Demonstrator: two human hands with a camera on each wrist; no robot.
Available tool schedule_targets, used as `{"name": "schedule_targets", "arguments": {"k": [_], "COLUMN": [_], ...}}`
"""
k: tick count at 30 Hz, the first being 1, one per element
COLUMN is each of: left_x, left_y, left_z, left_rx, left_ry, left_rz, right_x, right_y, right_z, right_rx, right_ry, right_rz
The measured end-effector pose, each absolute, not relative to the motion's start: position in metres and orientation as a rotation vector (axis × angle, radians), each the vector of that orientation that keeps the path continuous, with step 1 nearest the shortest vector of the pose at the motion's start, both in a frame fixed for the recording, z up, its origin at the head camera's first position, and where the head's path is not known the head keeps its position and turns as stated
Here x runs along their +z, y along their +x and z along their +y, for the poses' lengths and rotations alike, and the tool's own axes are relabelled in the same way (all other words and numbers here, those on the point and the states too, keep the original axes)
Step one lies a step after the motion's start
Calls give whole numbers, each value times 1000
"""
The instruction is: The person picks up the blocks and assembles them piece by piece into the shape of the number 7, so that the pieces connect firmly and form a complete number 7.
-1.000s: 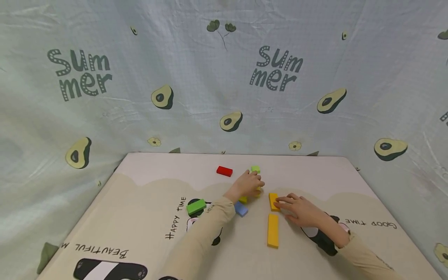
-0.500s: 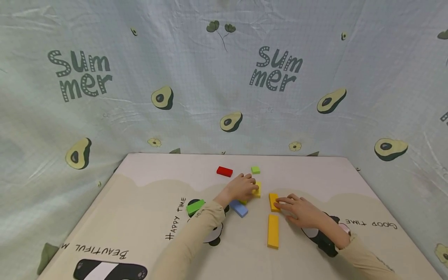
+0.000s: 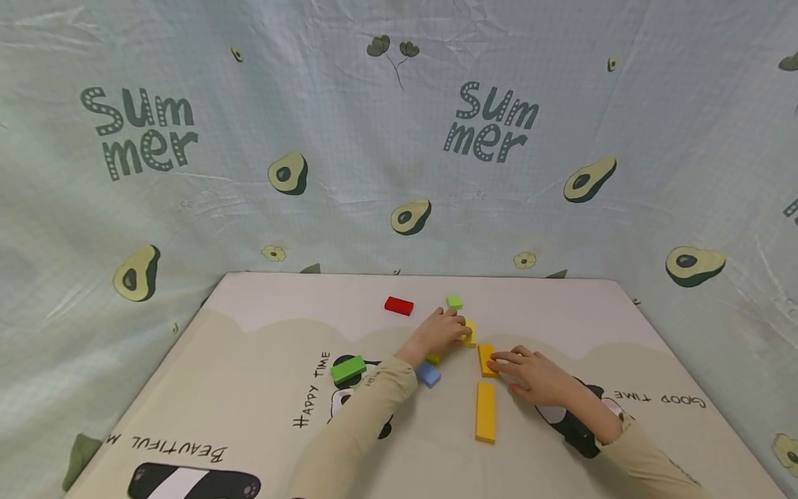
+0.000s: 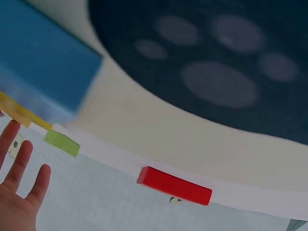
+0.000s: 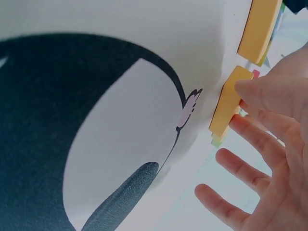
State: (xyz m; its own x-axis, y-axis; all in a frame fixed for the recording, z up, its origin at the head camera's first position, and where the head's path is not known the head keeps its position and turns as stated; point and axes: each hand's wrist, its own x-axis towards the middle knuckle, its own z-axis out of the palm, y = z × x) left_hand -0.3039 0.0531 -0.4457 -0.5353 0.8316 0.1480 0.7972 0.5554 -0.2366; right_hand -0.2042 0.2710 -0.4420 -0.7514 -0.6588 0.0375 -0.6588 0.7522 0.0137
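Observation:
My left hand (image 3: 439,329) reaches over the table's middle, fingertips on the left part of a yellow block (image 3: 471,334). In the left wrist view its fingers (image 4: 18,163) look spread and fairly straight; the thumb is hidden. My right hand (image 3: 536,374) touches the right side of an upright-lying orange block (image 3: 485,360) with thumb and fingertips, the other fingers (image 5: 240,168) spread apart. A longer orange block (image 3: 485,414) lies just in front of that one. Beneath my left wrist lie a blue block (image 3: 429,375) and a partly hidden yellow-green block (image 3: 433,358).
A red block (image 3: 399,305) and a small light green block (image 3: 454,302) lie toward the table's back edge. Left of my left forearm sits a green block (image 3: 348,370). A printed curtain (image 3: 349,138) hangs behind the table (image 3: 249,360).
My left hand drew back to the left, then came right again, and the yellow block slid right, closer to the orange block. My right hand and both orange blocks stayed in place.

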Motion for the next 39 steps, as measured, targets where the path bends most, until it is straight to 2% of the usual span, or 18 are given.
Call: {"name": "schedule_targets", "arguments": {"k": [27,39], "left_x": [-444,-444], "left_y": [-295,-293], "left_z": [78,81], "left_rx": [118,11], "left_ry": [-1306,-1261], "left_rz": [-2640,-2734], "right_x": [-440,-442], "right_y": [-204,-220], "right_z": [269,276], "right_rx": [-10,127], "right_ry": [1105,1118], "right_rz": [-2907,-2876]}}
